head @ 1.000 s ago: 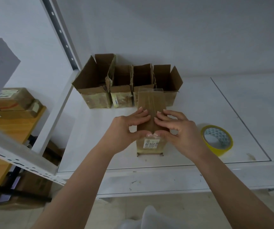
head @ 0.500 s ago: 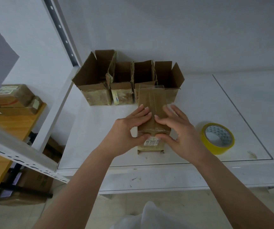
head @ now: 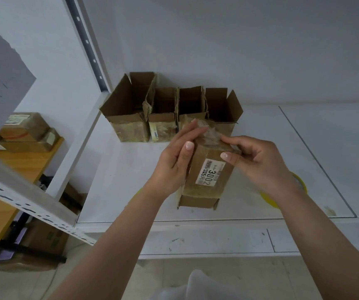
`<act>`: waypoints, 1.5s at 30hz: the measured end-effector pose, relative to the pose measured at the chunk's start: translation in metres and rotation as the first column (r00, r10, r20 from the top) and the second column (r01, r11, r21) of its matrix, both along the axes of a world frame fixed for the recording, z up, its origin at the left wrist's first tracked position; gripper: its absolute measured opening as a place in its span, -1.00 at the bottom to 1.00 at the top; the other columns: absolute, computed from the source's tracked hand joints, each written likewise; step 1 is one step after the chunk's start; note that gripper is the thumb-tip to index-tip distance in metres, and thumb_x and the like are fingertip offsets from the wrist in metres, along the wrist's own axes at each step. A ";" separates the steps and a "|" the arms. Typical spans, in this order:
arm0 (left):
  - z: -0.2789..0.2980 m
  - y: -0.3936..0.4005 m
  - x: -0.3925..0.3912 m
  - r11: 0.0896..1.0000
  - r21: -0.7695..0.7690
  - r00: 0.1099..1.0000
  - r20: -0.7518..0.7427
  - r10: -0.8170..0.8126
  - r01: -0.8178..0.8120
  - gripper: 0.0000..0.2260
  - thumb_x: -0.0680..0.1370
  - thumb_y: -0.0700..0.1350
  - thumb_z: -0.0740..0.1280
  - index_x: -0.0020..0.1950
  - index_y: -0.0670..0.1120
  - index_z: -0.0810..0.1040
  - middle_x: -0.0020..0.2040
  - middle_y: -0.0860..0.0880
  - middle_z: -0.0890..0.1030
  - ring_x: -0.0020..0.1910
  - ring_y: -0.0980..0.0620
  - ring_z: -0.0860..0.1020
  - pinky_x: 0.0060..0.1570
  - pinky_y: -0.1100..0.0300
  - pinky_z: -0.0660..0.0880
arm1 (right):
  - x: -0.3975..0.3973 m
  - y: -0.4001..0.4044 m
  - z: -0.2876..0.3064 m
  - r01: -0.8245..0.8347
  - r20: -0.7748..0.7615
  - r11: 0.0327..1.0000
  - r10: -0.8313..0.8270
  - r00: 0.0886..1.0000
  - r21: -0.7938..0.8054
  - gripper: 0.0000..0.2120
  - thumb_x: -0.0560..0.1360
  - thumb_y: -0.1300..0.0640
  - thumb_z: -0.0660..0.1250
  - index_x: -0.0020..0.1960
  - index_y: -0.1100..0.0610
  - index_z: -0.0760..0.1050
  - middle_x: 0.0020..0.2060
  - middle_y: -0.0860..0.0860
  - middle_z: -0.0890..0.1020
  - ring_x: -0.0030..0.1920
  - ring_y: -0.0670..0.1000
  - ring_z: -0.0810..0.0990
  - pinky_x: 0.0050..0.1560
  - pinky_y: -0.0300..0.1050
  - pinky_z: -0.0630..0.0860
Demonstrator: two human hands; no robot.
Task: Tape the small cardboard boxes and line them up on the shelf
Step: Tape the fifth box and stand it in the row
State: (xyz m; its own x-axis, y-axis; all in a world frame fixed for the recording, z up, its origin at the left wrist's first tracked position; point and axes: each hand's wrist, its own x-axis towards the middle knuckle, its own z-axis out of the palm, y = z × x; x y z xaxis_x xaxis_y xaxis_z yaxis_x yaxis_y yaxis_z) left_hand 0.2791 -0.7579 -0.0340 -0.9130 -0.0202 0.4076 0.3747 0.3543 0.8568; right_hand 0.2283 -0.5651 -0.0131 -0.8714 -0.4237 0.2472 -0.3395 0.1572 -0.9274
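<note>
Head view. A small cardboard box (head: 206, 169) is held between both hands above the front part of the white shelf (head: 118, 180), tilted, with its white printed label (head: 209, 174) facing up and its lower flaps hanging open toward the shelf's front edge. The left hand (head: 175, 161) lies flat against the box's left side, fingers straight and pressed along the taped upper end. The right hand (head: 258, 163) pinches the box's upper right corner, thumb on the near face and fingers curled behind.

Four open boxes (head: 167, 113) stand side by side, touching, at the back of the shelf against the wall, near the left upright post (head: 87, 50). A yellow tape roll (head: 297, 187) lies on the shelf just right of the held box, partly hidden by the right wrist. The shelf surface to the right of the seam (head: 317, 161) offers open room. Wrapped parcels (head: 24, 131) sit on a wooden table (head: 22, 167) at far left.
</note>
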 end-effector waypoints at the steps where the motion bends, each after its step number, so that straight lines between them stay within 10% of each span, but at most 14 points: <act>1: 0.001 0.004 -0.001 1.000 0.014 1.000 -0.017 0.025 -0.025 -0.65 0.68 -0.06 0.02 0.40 -0.09 0.42 0.49 -0.12 0.33 0.50 0.14 0.24 0.39 0.36 0.22 | 0.000 0.000 0.002 0.003 0.001 1.000 -0.003 1.000 -0.006 -0.64 0.32 -0.04 0.43 0.11 -0.14 0.58 -0.02 -0.12 0.71 0.01 -0.14 0.68 -0.01 -0.30 0.58; 13: 0.004 0.025 0.002 0.992 -0.105 0.997 -0.003 0.072 -0.072 -0.68 0.64 -0.04 0.10 0.31 -0.18 0.40 0.29 -0.06 0.39 0.28 0.34 0.32 0.23 0.45 0.29 | 0.003 0.004 0.002 0.062 0.014 0.996 -0.063 0.998 0.056 -0.58 0.33 -0.07 0.41 0.18 -0.07 0.58 -0.01 -0.11 0.70 -0.01 -0.14 0.68 0.04 -0.14 0.61; 19: 0.004 0.027 0.002 0.984 -0.105 0.989 0.019 0.146 -0.143 -0.58 0.61 0.10 0.08 0.34 -0.14 0.38 0.25 -0.13 0.43 0.15 0.06 0.48 0.04 0.44 0.44 | 0.004 -0.002 -0.002 0.265 -0.049 0.941 -0.260 0.964 0.209 -0.53 0.34 -0.22 0.46 0.19 -0.12 0.45 -0.11 -0.36 0.55 -0.13 -0.26 0.60 -0.18 -0.41 0.48; 22: 0.003 0.023 0.002 0.976 -0.097 0.979 0.032 0.201 -0.197 -0.57 0.60 0.12 0.07 0.34 -0.11 0.37 0.22 -0.11 0.44 0.09 0.08 0.51 -0.05 0.49 0.43 | 0.008 0.000 -0.001 0.488 -0.295 0.760 -0.393 0.871 0.428 -0.44 0.27 -0.50 0.19 -0.09 -0.03 0.39 -0.28 -0.20 0.51 -0.29 -0.20 0.49 -0.35 -0.24 0.36; 26: 0.000 0.020 0.002 0.969 -0.107 0.974 0.016 0.224 -0.221 -0.62 0.64 0.09 0.08 0.34 -0.09 0.37 0.19 -0.06 0.43 0.07 0.14 0.50 -0.09 0.51 0.43 | 0.011 0.000 -0.004 0.393 -0.336 0.854 -0.280 0.899 0.341 -0.65 0.50 -0.24 0.23 -0.30 -0.01 0.38 -0.45 -0.11 0.48 -0.38 -0.06 0.48 -0.36 -0.08 0.39; 36: 0.000 0.015 0.005 0.972 -0.031 0.971 0.044 0.234 -0.232 -0.60 0.61 0.10 0.06 0.35 -0.08 0.38 0.17 -0.14 0.50 0.05 -0.04 0.58 -0.08 0.21 0.56 | 0.004 0.002 -0.018 0.164 -0.100 0.985 -0.159 0.982 0.043 -0.57 0.63 -0.19 -0.02 0.04 0.05 0.51 -0.20 -0.09 0.61 -0.21 -0.08 0.57 -0.16 -0.10 0.49; 40: 0.003 0.022 0.008 0.977 0.016 0.977 0.024 0.210 -0.211 -0.63 0.63 0.06 0.06 0.34 -0.10 0.37 0.16 -0.17 0.51 0.05 -0.09 0.57 -0.06 0.07 0.57 | 0.006 -0.008 -0.023 0.106 -0.211 0.984 -0.075 0.975 0.143 -0.50 0.54 -0.30 -0.11 0.42 -0.22 0.21 0.08 -0.20 0.48 0.16 -0.15 0.46 0.13 -0.32 0.42; 45: 0.003 0.023 0.010 0.978 -0.001 0.978 -0.019 0.208 -0.208 -0.65 0.62 0.09 0.09 0.32 -0.06 0.36 0.23 -0.16 0.48 0.14 -0.11 0.54 0.06 -0.07 0.56 | 0.007 -0.012 -0.023 0.267 -0.360 0.941 -0.181 0.915 0.208 -0.50 0.61 -0.17 -0.02 0.43 0.00 0.38 0.12 0.06 0.45 0.01 -0.18 0.49 -0.01 -0.42 0.45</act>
State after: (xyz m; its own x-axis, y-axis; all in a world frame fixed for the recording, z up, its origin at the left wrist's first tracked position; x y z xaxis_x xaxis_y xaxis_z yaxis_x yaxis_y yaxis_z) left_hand 0.2892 -0.7353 -0.0309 -0.8810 -0.2074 0.4253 0.3089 0.4288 0.8490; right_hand 0.2353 -0.5769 -0.0359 -0.8364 -0.3120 0.4507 -0.5482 0.4749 -0.6885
